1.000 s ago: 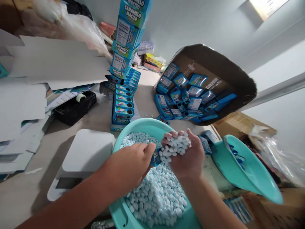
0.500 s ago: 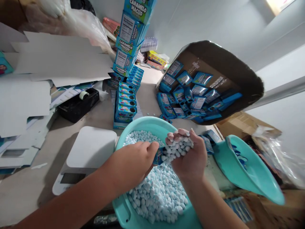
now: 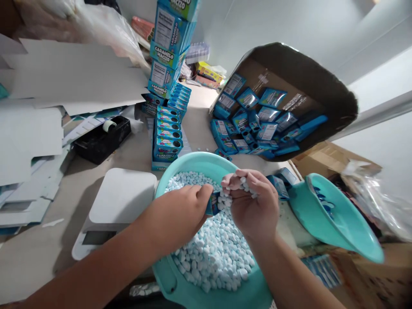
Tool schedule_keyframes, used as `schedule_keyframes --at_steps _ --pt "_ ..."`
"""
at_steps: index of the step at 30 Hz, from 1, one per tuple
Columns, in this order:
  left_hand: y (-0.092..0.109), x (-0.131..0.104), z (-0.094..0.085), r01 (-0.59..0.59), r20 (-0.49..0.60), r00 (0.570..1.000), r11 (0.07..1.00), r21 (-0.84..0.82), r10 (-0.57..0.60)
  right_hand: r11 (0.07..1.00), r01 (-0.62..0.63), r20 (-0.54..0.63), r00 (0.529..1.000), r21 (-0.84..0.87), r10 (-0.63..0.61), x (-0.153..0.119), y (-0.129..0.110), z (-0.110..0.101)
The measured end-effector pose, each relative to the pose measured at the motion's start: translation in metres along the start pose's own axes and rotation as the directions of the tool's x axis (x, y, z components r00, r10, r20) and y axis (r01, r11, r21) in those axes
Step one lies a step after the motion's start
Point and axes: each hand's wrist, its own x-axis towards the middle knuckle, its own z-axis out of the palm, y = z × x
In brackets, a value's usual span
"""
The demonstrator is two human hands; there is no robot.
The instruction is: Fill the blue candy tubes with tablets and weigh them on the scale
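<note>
Below frame centre, over the teal tub [image 3: 202, 159], the left hand [image 3: 184, 209] pinches a blue candy box [image 3: 213, 204], long axis unclear, its right end facing the right hand [image 3: 257, 207], curled around pale candies [image 3: 246, 186].

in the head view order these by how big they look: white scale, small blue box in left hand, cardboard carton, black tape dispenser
1. Cardboard carton
2. White scale
3. Black tape dispenser
4. Small blue box, partly hidden by the left hand
</note>
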Motion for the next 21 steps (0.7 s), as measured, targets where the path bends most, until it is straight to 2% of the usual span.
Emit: schedule_keyframes --at_steps 4,13,17,21 --pt "0.000 0.000 0.001 -0.012 -0.025 1.000 1.000 0.008 0.012 1.000 0.030 0.060 0.998 -0.006 -0.030 -0.003 -0.001 0.003" --pt "0.001 -0.002 -0.002 0.036 -0.061 0.997 0.999 0.003 -0.036 0.997 0.066 0.033 0.997 -0.034 -0.065 0.000 -0.002 0.000" --pt "0.000 -0.003 -0.001 0.033 -0.100 0.994 0.999 -0.006 -0.034 0.984 0.086 0.109 0.992 -0.157 -0.069 -0.002 -0.003 -0.003" --pt "-0.002 -0.004 0.000 0.021 -0.162 0.986 0.999 -0.049 -0.029 0.933 0.188 0.179 0.974 -0.307 -0.137 0.000 -0.006 -0.009"
